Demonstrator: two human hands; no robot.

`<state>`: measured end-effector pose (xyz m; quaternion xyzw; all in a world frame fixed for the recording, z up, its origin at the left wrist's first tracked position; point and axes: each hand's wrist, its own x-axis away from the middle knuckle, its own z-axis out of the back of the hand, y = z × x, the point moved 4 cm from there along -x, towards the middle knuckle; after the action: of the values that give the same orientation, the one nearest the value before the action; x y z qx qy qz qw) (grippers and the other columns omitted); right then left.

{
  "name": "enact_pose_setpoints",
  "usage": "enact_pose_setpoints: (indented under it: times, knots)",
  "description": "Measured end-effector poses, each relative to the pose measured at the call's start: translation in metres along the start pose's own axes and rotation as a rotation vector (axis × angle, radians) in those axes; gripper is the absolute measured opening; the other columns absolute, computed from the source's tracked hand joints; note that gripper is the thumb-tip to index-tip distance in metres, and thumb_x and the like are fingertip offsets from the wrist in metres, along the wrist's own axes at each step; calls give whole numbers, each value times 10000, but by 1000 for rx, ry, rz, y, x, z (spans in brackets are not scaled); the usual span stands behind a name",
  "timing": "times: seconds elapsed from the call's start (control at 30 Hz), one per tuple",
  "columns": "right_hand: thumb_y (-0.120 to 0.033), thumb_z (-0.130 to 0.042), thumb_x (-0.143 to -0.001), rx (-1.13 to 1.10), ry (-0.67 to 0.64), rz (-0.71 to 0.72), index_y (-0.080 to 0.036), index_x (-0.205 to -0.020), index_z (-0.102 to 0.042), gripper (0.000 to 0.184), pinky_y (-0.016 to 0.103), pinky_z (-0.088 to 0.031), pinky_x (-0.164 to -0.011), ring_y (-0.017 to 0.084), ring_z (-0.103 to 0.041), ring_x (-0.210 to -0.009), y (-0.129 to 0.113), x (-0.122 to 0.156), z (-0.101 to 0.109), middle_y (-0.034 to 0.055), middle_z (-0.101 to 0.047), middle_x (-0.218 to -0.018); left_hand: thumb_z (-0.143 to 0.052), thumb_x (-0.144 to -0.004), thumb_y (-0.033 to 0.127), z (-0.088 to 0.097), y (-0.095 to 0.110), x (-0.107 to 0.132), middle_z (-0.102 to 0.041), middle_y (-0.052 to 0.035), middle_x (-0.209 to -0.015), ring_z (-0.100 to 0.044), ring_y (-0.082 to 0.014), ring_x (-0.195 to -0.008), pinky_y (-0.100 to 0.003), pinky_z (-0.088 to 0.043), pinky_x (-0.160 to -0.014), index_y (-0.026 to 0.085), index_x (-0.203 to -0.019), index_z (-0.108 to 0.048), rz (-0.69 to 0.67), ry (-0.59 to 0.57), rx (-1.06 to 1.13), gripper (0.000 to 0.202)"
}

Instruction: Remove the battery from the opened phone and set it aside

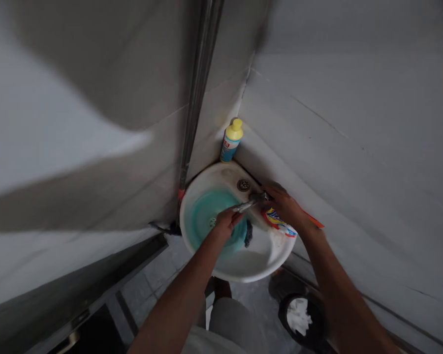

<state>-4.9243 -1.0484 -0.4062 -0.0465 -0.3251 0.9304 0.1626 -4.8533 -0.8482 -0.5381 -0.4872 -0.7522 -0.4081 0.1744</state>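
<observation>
R hand (285,205) is closed over the tap (246,206) head at the rear rim of the corner sink (243,268), likely where the valve sits. L hand (227,220) is curled at the spout tip; can't tell if its grip clasps it. Yellow-capped bottle (231,141) stands wedged in the wall corner, packet (279,222) lies on the rim; labels illegible.

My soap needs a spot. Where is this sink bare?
The broad white front of the sink, nearest the person, is bare, as is a strip at the back below the yellow-capped bottle. The right rim is crowded: packet, tap, right hand. The left hand fills the middle.
</observation>
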Motion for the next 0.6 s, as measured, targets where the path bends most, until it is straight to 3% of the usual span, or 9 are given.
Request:
enact_pose_setpoints:
  times: [0.07, 0.17, 0.27, 0.33, 0.4, 0.47, 0.6]
  knots:
    - [-491, -654, -1002, -55, 69, -33, -208, -1362, -644, 458, 562, -479, -1140, 275, -612, -1296, -2, 6, -3, 118, -635, -1415, -666, -1020, 356, 4, 4, -1, -684, -102, -1278, -697, -218, -1054, -417, -623, -895, 178, -1271, -662, -30, 60, -11, 307]
    - [-511, -627, -1008, -151, 329, -171, -208, -1459, -566, 546, 631, -365, -1215, 332, -471, -1454, -16, 40, -26, 136, -493, -1580, -659, -1024, 368, 6, 8, 1, -688, -103, -1274, -697, -216, -1050, -415, -624, -895, 184, -1263, -668, -78, 110, -32, 302]
    - [-519, -555, -1044, -300, 573, -363, -210, -1499, -511, 552, 645, -352, -1211, 337, -459, -1453, -40, 88, -77, 142, -477, -1574, -655, -1027, 368, 5, 12, 6, -699, -103, -1250, -700, -208, -1033, -407, -623, -896, 182, -1229, -683, -119, 128, -70, 276]
    - [-523, -572, -1039, -448, 545, -416, -186, -1388, -599, 485, 573, -487, -1112, 286, -605, -1286, -58, 103, -121, 125, -616, -1404, -662, -1023, 364, 7, 16, 10, -708, -97, -1224, -706, -205, -1020, -405, -623, -891, 171, -1212, -686, -150, 139, -104, 271]
    - [-509, -593, -1035, -595, 460, -426, -178, -1314, -648, 436, 515, -548, -1045, 253, -657, -1197, -72, 99, -158, 109, -666, -1324, -668, -1020, 365, 9, 21, 12, -712, -90, -1208, -709, -205, -1011, -406, -624, -884, 166, -1204, -686, -185, 155, -146, 272]
    - [-497, -610, -1030, -706, 417, -438, -179, -1319, -647, 431, 508, -556, -1039, 251, -660, -1195, -80, 80, -182, 110, -663, -1337, -677, -1014, 363, 11, 28, 13, -712, -87, -1206, -711, -209, -1015, -411, -624, -882, 161, -1208, -683, -222, 175, -195, 281]
    - [-471, -639, -1019, -842, 397, -458, -181, -1326, -637, 423, 483, -581, -998, 241, -667, -1163, -80, 33, -201, 110, -657, -1335, -689, -1006, 361, 15, 38, 14, -710, -88, -1217, -707, -219, -1038, -422, -620, -897, 158, -1203, -688, -274, 209, -302, 283]
